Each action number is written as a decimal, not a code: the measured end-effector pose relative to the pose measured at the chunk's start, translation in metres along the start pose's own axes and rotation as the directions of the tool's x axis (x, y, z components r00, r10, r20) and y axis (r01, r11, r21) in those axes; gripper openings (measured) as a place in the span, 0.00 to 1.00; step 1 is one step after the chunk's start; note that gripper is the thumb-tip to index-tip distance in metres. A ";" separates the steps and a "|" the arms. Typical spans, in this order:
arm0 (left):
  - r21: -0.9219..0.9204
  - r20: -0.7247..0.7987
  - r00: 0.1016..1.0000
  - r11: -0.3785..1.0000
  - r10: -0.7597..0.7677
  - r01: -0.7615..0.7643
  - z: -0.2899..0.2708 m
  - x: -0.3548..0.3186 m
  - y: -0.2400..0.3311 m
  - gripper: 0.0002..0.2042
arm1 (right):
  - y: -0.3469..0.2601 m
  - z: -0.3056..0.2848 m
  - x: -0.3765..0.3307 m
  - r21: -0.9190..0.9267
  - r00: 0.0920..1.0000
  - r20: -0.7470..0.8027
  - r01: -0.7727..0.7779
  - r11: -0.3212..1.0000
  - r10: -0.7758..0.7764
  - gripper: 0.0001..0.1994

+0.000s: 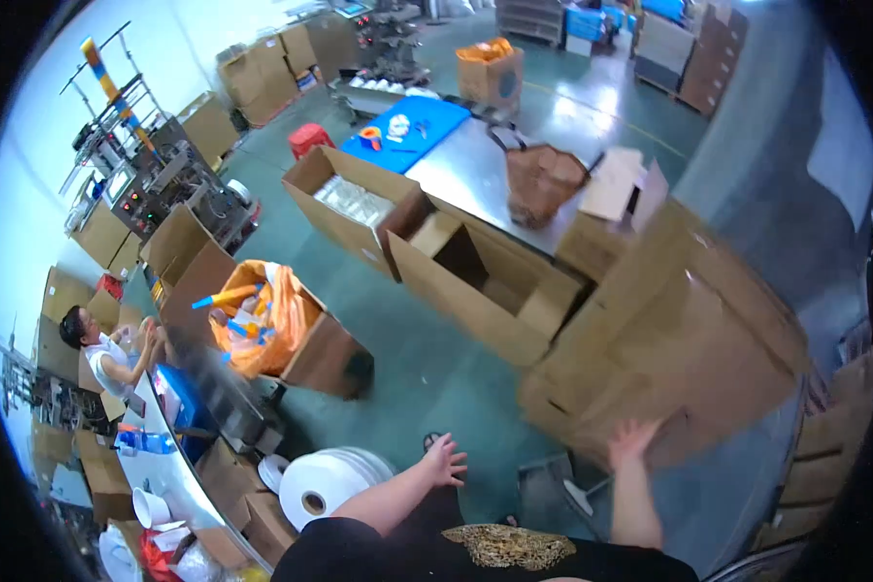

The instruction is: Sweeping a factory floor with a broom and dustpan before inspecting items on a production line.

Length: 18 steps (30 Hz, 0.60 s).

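Note:
My left hand [444, 462] is held out over the floor with its fingers spread and nothing in it. To the right, my right hand [632, 441] reaches toward the lower edge of a large flattened cardboard sheet [689, 339], fingers apart. Whether it touches the cardboard I cannot tell. Beyond the sheet stands an open cardboard box [485, 325] with raised flaps. Next to it, another open carton [359, 247] holds white packs. Below my left forearm lie large white rolls of material [312, 490].
A carton with an orange liner [286, 320] stands at left, near a seated person [116, 359] at a metal table. Ahead is a steel table [465, 175] with a blue mat [412, 136] and a brown bag [543, 179]. Stacked cardboard [824, 427] lines the right edge.

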<state>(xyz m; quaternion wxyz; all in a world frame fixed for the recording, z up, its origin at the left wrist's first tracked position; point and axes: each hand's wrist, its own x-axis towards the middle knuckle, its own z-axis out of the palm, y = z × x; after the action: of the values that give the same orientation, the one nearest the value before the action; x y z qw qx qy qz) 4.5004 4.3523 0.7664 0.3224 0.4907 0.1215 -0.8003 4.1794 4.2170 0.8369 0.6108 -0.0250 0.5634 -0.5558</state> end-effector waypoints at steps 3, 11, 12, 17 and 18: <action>-0.100 -0.067 0.993 0.990 0.095 -0.101 0.016 -0.057 0.073 0.33 | 0.092 0.137 -0.084 -0.072 0.634 0.700 0.522 0.850 -0.329 0.33; -0.494 0.649 0.242 0.642 0.721 -0.587 0.051 -0.278 0.244 0.32 | 0.181 0.343 -0.072 -0.657 0.503 0.719 0.718 0.231 0.480 0.20; -0.329 0.476 0.143 0.327 0.867 -0.886 0.047 -0.285 0.253 0.32 | 0.197 0.368 -0.079 -0.624 0.406 0.781 0.475 0.620 0.474 0.22; 0.675 0.725 0.151 -0.737 0.672 0.043 0.000 -0.225 0.389 0.35 | 0.181 0.546 -0.118 -0.482 0.044 0.830 -0.444 0.755 0.556 0.40; 0.651 0.694 0.219 -0.728 0.686 0.214 -0.027 -0.226 0.421 0.35 | 0.160 0.591 -0.119 -0.407 0.007 0.878 -0.514 0.755 0.478 0.41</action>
<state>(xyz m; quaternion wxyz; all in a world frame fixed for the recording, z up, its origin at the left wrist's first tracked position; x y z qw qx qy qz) 4.8565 4.1346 0.9997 0.1035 0.6539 -0.7470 0.0607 4.7361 4.0099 1.0253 0.9727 -0.1517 0.0267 -0.1738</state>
